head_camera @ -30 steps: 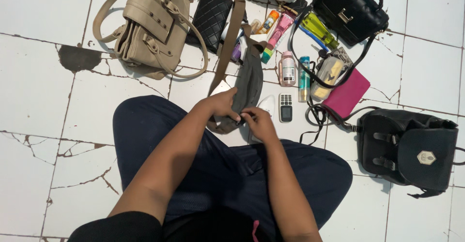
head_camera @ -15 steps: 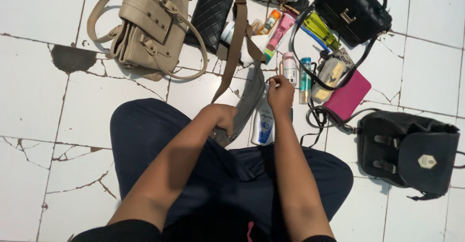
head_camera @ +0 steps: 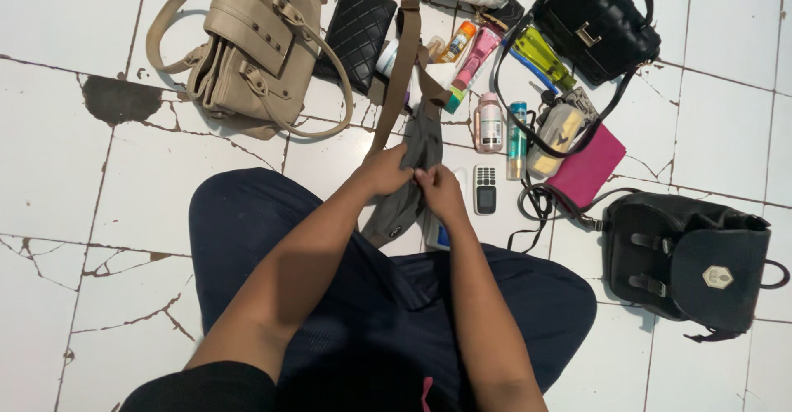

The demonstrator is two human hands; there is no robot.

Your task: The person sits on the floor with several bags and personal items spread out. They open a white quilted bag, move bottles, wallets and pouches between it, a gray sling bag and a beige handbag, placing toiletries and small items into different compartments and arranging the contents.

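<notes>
You sit cross-legged on the white tiled floor [head_camera: 49, 173], and both your hands meet over a small grey pouch [head_camera: 410, 183] with a long brown strap [head_camera: 394, 90]. Your left hand [head_camera: 385, 170] has its fingers curled closed around the left edge of the pouch, at the place where the strap joins it. Your right hand [head_camera: 440, 193] is closed too, with the fingertips pinching the right side of the pouch, just beside the left hand. The pouch lies directly in front of your knees, at 12 o'clock from your body, and its strap runs away from you toward 12 o'clock, between the other things. A white tube with a blue end [head_camera: 436, 235] lies partly under the right hand. Just to the right of this hand, at 3 o'clock, is a small white phone with buttons [head_camera: 484, 189]. At 1 o'clock from the hands stand a pink bottle [head_camera: 489, 123] and a teal spray can [head_camera: 516, 140], near a magenta wallet [head_camera: 587, 167]. At 10 o'clock lies a beige handbag [head_camera: 252, 49], and beside it a black quilted wallet [head_camera: 356, 37]. At 4 o'clock, well apart, rests a black backpack [head_camera: 689, 255], and at 1 o'clock, farther away, a black handbag [head_camera: 598, 20].
</notes>
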